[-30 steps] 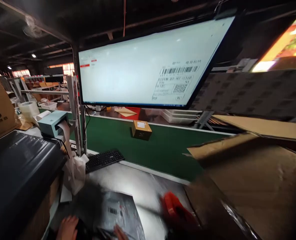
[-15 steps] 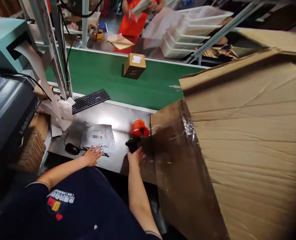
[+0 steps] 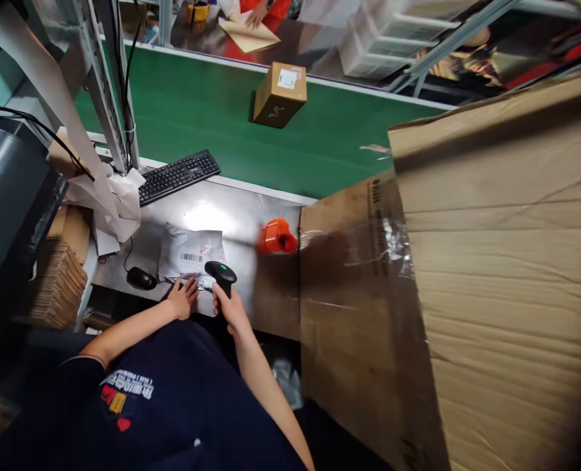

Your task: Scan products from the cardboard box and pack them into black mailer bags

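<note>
A grey plastic mailing bag (image 3: 192, 245) with a barcode label lies flat on the metal table (image 3: 248, 208). My left hand (image 3: 183, 298) rests on its near edge, fingers spread. In my right hand (image 3: 231, 311) is a black barcode scanner (image 3: 220, 273) with a small green light, the fingers wrapped round its handle. The scanner's head is over the bag's near right corner, close to the barcode. An orange scanner holder (image 3: 278, 237) stands on the table to the right, with nothing in it.
A keyboard (image 3: 180, 175) and a mouse (image 3: 141, 279) are on the left. Behind the table runs a green conveyor belt (image 3: 197, 98) carrying a brown box (image 3: 281, 98). A large cardboard carton (image 3: 349, 307) blocks the right side. Across the belt, a co-worker's hand (image 3: 258, 13) touches a yellow envelope (image 3: 248, 36).
My right hand has brought the scanner leftward from beside the orange holder to the mailing bag. My left hand stays on the bag. The view has tilted down.
</note>
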The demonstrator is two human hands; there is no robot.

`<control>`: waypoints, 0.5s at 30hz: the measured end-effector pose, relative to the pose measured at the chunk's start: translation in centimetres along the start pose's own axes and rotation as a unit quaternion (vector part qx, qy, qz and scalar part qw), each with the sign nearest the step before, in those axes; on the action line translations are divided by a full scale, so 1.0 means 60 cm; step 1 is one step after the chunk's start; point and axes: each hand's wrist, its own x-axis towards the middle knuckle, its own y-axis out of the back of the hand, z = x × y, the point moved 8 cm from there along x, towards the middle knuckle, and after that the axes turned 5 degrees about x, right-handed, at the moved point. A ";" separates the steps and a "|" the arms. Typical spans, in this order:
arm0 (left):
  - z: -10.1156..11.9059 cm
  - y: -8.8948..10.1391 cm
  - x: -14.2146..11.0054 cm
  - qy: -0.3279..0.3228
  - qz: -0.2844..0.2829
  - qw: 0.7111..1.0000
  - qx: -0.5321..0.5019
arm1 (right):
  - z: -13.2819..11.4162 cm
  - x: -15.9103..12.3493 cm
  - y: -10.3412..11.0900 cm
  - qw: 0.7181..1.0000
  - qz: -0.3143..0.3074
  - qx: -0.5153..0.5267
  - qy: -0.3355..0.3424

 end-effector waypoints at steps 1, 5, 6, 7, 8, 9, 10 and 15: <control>0.000 -0.003 0.000 -0.002 -0.010 1.000 -0.006 | -0.006 -0.013 -0.012 1.000 0.000 -0.004 -0.003; -0.002 -0.015 0.003 -0.003 -0.045 0.999 -0.025 | -0.032 -0.051 -0.026 1.000 0.011 -0.023 -0.001; -0.002 -0.017 0.004 -0.005 -0.051 0.998 -0.028 | -0.036 -0.059 -0.025 1.000 0.014 -0.024 0.000; -0.003 -0.018 0.005 -0.004 -0.056 0.998 -0.031 | -0.038 -0.068 -0.023 1.000 0.016 -0.026 0.000; -0.004 -0.019 0.006 -0.003 -0.058 0.998 -0.033 | -0.040 -0.076 -0.022 0.999 0.019 -0.027 0.000; -0.004 -0.019 0.007 -0.002 -0.059 0.998 -0.035 | -0.040 -0.083 -0.020 0.999 0.022 -0.028 -0.002; -0.004 -0.019 0.007 0.000 -0.060 0.998 -0.036 | -0.041 -0.090 -0.019 0.999 0.024 -0.030 -0.002; -0.004 -0.015 0.009 0.004 -0.057 0.998 -0.040 | -0.034 -0.115 -0.024 0.999 0.029 -0.032 0.001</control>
